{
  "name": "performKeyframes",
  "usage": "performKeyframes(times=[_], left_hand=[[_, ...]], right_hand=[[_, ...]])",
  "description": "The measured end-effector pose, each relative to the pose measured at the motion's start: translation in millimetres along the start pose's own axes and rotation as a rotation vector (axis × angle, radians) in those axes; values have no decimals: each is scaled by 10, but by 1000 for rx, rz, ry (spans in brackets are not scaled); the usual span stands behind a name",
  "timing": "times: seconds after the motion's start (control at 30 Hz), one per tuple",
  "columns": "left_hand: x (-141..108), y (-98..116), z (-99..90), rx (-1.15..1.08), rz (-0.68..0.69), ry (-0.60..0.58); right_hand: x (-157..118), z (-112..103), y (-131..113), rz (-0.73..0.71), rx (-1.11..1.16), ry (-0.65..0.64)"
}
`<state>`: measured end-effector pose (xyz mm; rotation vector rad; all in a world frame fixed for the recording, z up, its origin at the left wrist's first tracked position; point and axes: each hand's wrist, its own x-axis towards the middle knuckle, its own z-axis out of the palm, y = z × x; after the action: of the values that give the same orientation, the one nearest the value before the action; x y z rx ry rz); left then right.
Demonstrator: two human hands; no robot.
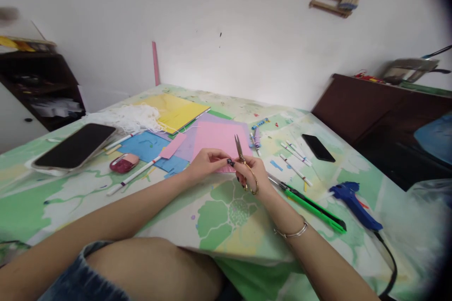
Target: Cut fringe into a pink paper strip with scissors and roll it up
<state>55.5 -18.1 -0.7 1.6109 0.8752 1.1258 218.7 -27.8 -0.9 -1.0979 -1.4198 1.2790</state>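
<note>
My right hand [252, 174] is closed around a pair of scissors [239, 146] with gold handles; their blades point up and away from me. Fingertips of my left hand [208, 164] are pinched together and meet those of the right. Something pink shows at the fingertips, but I cannot make out whether it is a separate piece or the sheet behind. Just beyond both hands lies a pink sheet [221, 138] on top of a purple sheet [184, 146]. Left of them, a white stick with a pink paper flag [174, 146] rests across blue sheets [144, 145].
A green utility knife [312, 209], a blue glue gun [355, 202] with its cord and a black phone [318, 147] lie to the right. Several white sticks [295, 169] are nearby. Leftward are a larger phone [76, 146], white yarn [129, 117] and a yellow sheet [173, 109].
</note>
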Motion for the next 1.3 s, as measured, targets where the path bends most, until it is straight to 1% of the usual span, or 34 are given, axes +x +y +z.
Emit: performKeyframes(times=[0.13,0.2,0.33,0.43,0.5,0.6,0.73,0.93,1.07,1.23,1.3], left_hand=[[-47,30,-12,9,-19,22],[-55,65,-21,8,-27,51],[-52,147,-76,-21,-26,167],[-53,194,-141,-63,-27,252],[-59,209,-176,-93,-29,288],[-72,209,-195,-131,-28,313],[-89,194,-175,-214,-51,295],[-102,195,-142,-275,-113,299],[-89,204,-147,-328,-104,343],[-77,213,-165,-419,-115,380],[-79,215,-162,-435,-108,369]], right_hand=[[-18,8,-3,-11,-8,-21],[-33,-4,-17,-17,-18,-30],[-68,-68,-56,-35,-55,-58],[-103,-106,-81,-40,-103,-119],[-133,-106,-95,-36,-142,-169],[-182,-78,-114,-23,-235,-246],[-225,-36,-131,-1,-313,-311],[-240,-14,-172,-2,-326,-266],[-243,-26,-193,-17,-328,-262],[-214,-68,-150,-32,-295,-137],[-203,-81,-137,-9,-306,-127]])
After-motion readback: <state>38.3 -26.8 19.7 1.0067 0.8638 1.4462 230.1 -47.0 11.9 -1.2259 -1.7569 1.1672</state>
